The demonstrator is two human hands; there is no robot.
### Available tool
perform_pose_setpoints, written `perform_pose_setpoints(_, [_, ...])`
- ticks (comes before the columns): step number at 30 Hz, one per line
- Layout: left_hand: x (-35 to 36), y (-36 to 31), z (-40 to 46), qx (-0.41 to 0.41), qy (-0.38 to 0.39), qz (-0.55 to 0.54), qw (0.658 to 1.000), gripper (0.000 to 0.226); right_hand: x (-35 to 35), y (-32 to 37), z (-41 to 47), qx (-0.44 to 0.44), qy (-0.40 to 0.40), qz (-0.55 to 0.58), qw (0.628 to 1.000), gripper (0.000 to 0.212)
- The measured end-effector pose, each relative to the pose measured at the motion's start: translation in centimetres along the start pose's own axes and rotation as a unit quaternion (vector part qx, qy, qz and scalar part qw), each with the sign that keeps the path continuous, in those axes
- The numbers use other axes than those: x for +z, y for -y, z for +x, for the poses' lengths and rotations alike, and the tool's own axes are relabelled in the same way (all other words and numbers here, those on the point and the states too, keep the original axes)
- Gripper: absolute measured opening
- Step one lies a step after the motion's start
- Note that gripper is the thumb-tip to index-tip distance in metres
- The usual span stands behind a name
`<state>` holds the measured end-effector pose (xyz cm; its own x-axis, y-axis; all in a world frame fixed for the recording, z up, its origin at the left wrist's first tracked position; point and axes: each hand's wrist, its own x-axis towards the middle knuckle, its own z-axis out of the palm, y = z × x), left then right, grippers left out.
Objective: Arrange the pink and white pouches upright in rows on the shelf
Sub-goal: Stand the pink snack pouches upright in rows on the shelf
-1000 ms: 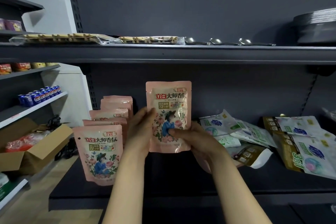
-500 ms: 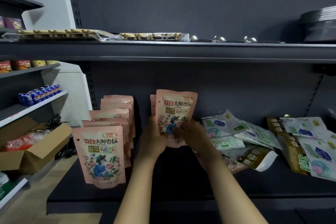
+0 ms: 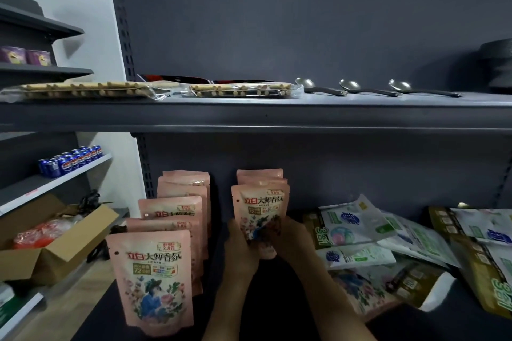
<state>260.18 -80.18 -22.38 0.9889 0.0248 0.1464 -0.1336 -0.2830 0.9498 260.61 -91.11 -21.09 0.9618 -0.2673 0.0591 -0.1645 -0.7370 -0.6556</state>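
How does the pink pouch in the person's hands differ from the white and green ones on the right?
The pink pouch stands upright, gripped by both hands; the white and green pouches lie flat and overlapping, untouched. It carries floral artwork; theirs has green labels. Both sit on the same dark shelf.

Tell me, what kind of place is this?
Probably a small shop being stocked: rows of pink pouches printed with prices, blue cans lined on a side shelf, an open cardboard box.
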Motion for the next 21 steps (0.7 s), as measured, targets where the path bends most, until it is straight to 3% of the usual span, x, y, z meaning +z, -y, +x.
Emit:
perform_pose_setpoints(7, [1.8,0.7,0.8,-0.067,-0.006,-0.066,0.996,0.034,-0.1,-0.8,0.4,0.049,-0.018,0.050,0.997,0.057])
perform_pose_setpoints(13, [1.3,0.7,0.4,-0.016,0.011,-0.057,0.998,0.055,-0.1,-0.6,0.1,0.054,-0.010,0.069,0.996,0.063])
perform_pose_setpoints(17, [1.3,1.1,0.6,-0.023,-0.018,-0.054,0.998,0.028,0.1,-0.4,0.0,0.051,0.002,0.079,0.996,0.065])
perform_pose_setpoints(21, [1.2,1.0,0.8,-0.039,-0.006,-0.089,0.995,0.035,-0.1,-0.2,-0.3,0.049,0.011,0.089,0.995,0.065])
